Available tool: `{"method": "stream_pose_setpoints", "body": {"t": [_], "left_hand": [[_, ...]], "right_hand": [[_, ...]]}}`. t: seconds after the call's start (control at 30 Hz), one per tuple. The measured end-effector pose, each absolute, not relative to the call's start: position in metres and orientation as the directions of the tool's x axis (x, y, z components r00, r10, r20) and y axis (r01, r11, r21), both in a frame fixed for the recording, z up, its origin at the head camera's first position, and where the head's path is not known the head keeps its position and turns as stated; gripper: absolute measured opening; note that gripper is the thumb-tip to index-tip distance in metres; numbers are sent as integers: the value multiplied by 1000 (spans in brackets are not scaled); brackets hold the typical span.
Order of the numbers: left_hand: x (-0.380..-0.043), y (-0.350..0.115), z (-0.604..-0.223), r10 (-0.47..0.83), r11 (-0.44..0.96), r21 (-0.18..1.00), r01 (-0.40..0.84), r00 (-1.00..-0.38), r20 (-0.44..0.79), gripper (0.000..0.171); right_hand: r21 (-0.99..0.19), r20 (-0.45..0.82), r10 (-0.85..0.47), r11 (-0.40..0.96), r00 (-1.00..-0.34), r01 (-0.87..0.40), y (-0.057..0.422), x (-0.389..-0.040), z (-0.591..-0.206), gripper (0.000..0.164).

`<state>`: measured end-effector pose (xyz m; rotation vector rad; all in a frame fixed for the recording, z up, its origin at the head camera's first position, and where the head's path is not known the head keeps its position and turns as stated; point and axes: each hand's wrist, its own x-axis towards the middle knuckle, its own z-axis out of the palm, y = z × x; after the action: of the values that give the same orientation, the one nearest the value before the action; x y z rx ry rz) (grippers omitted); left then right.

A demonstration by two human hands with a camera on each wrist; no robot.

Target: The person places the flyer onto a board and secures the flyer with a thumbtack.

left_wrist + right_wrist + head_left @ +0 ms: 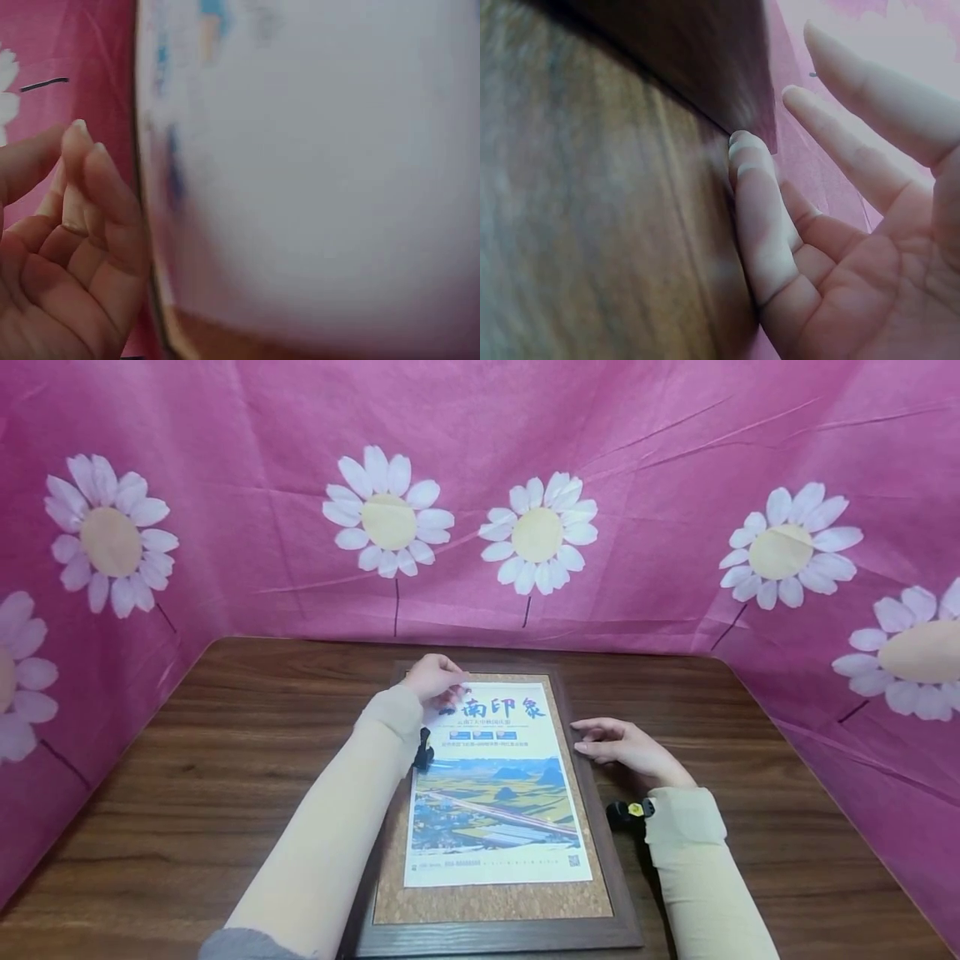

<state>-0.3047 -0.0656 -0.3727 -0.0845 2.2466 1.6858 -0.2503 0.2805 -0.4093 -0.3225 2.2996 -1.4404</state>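
A poster (495, 802) with a printed landscape and large characters lies on a cork board (480, 903) set in a dark wooden frame (498, 937). My left hand (437, 680) is at the poster's upper left corner, covering part of the heading. In the left wrist view its thumb and fingertips (79, 142) come close together; whether something small is between them cannot be seen. My right hand (626, 748) rests beside the frame's right edge, fingers loosely extended. In the right wrist view its lower fingertips (750, 150) touch the table next to the frame's side.
Wood-grain table (247, 752) surrounds the frame. A pink cloth (480, 410) printed with white flowers hangs behind and at both sides. Small black wrist devices (630, 812) sit at both sleeves.
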Motion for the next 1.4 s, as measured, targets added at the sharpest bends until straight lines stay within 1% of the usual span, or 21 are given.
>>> {"method": "stream_pose_setpoints", "body": {"t": [0.13, 0.2, 0.3, 0.37, 0.5, 0.7, 0.87, 1.0, 1.2, 1.3, 1.4], "left_hand": [[-306, -72, -364, 131, 415, 895, -163, -963, -236, 23], [-305, -75, -358, 130, 451, 883, -132, -969, -212, 25], [-303, -78, -351, 139, 439, 892, -111, -972, -189, 27], [-301, -79, -346, 143, 414, 904, -105, -973, -178, 27], [-299, -81, -340, 138, 410, 909, -71, -981, -139, 26], [-296, -83, -335, 145, 413, 910, -42, -983, -111, 25], [-288, -86, -332, 173, 426, 904, 10, -982, -71, 27], [-278, -92, -331, 179, 440, 896, 54, -984, -28, 27], [-261, -103, -330, 181, 428, 898, 100, -983, 23, 26], [-252, -111, -329, 178, 421, 898, 124, -983, 52, 25], [-243, -118, -326, 159, 445, 879, 171, -981, 110, 24]], "right_hand": [[-896, -224, -359, 441, -906, 47, 280, -253, -409, 55], [-899, -231, -331, 432, -915, 71, 280, -254, -408, 56], [-906, -230, -314, 415, -921, 85, 280, -254, -407, 57], [-909, -227, -312, 407, -923, 86, 280, -254, -406, 58], [-912, -221, -312, 401, -924, 83, 281, -255, -404, 58], [-921, -168, -305, 388, -938, 38, 282, -252, -399, 56], [-924, -121, -280, 383, -952, 4, 282, -247, -388, 56], [-909, -92, -262, 415, -961, -27, 281, -246, -375, 56], [-865, -31, -235, 494, -971, -92, 279, -246, -343, 53], [-834, 37, -206, 533, -978, -144, 277, -249, -324, 50], [-786, 121, -152, 589, -981, -188, 273, -250, -306, 49]]}}
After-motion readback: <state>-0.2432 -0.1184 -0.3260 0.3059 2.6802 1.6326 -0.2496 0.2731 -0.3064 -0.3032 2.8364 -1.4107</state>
